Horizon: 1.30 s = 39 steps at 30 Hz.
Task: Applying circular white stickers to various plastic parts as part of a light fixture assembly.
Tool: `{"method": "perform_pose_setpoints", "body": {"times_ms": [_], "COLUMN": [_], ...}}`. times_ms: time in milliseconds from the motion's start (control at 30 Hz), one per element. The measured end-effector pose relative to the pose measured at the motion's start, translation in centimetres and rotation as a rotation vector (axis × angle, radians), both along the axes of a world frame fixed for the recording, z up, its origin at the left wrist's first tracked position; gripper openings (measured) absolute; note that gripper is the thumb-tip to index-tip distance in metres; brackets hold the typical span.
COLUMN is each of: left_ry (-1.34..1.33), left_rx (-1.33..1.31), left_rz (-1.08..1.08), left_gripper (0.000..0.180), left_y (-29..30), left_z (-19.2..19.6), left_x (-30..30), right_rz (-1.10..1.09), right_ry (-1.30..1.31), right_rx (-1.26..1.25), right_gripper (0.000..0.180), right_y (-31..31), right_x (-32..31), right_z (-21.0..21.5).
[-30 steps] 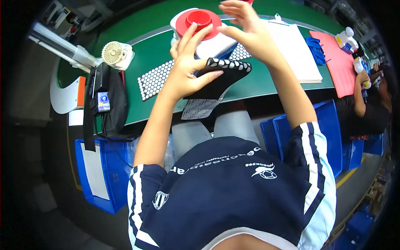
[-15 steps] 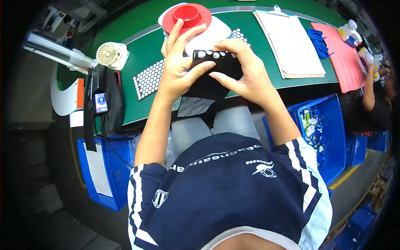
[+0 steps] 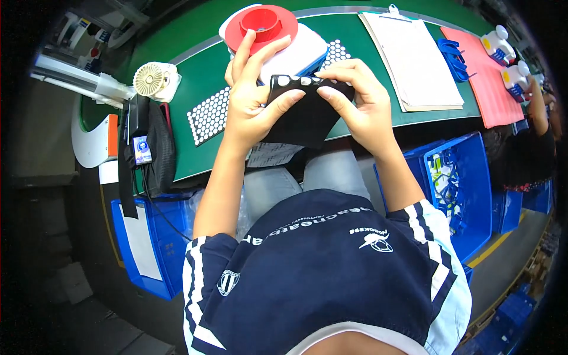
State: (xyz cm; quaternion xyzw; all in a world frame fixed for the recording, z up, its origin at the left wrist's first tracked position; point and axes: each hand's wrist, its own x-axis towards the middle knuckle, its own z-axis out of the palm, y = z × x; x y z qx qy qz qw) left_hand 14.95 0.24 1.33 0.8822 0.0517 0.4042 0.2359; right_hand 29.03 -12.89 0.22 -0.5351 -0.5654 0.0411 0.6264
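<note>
A green-topped worktable (image 3: 349,29) is set over a green and grey floor (image 3: 198,23); at its left end a cream desk fan (image 3: 151,80) and a black mesh bag (image 3: 161,139) are placed; at its right a clipboard with white paper (image 3: 414,65), a blue strap (image 3: 452,59) and a pink foam sheet (image 3: 482,80) are laid, and further right a co-worker (image 3: 520,157) is seen. At the middle, above the near edge, a flexible black sheet (image 3: 307,121) is held by both hands, its upper edge curled so that a row of white dots is shown; it is pinched at the left by the left hand (image 3: 245,106), thumb laid on its face, index and middle fingers stretched out over the red disc (image 3: 289,26) of a white-and-blue housing (image 3: 305,47), though contact there cannot be told; it is pinched at the right by the right hand (image 3: 368,103), thumb below the curl and fingers bent over it; the thumbs are kept a little apart. The table's near edge is crossed by the sheet's lower part; between right hand and clipboard, a band of green tabletop is left; below, blue bins (image 3: 473,177) are stood at both sides.
</note>
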Motion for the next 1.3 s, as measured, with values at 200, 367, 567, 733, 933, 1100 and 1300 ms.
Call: {"method": "perform_pose_setpoints", "body": {"times_ms": [200, 367, 567, 733, 933, 1100, 1300], "left_ry": [0.015, 0.032, -0.03, -0.104, -0.176, -0.204, -0.298], "left_rx": [0.025, 0.071, -0.06, -0.313, -0.492, -0.461, -0.726], "left_rz": [-0.003, 0.02, -0.106, -0.257, -0.331, -0.228, -0.161], "left_gripper": [0.023, 0.023, 0.022, 0.017, 0.019, 0.026, 0.029], "left_y": [0.1, 0.0, 0.4, -0.1, -0.5, -1.8, 0.3], "left_z": [0.1, 0.3, 0.2, -0.1, -1.6, -2.4, -7.3], "left_x": [-0.1, -0.1, -0.4, -1.4, -4.4, -7.3, -11.8], "right_rz": [-0.066, -0.038, -0.178, -0.06, -0.189, -0.348, -0.218], "right_ry": [0.006, -0.084, 0.073, -0.473, -0.71, -0.775, -0.163], "right_rx": [-0.037, 0.003, 0.185, -0.078, -0.552, -0.263, -0.41], "right_gripper": [0.02, 0.014, 0.036, 0.086, 0.096, 0.1, 0.095], "right_y": [-0.2, -0.3, 0.9, 7.0, 10.4, 7.7, 10.1], "right_x": [-0.4, -0.2, 3.1, 0.2, -2.7, -2.4, 3.7], "right_z": [0.2, -0.1, 1.9, 9.1, 8.4, 8.8, 6.4]}}
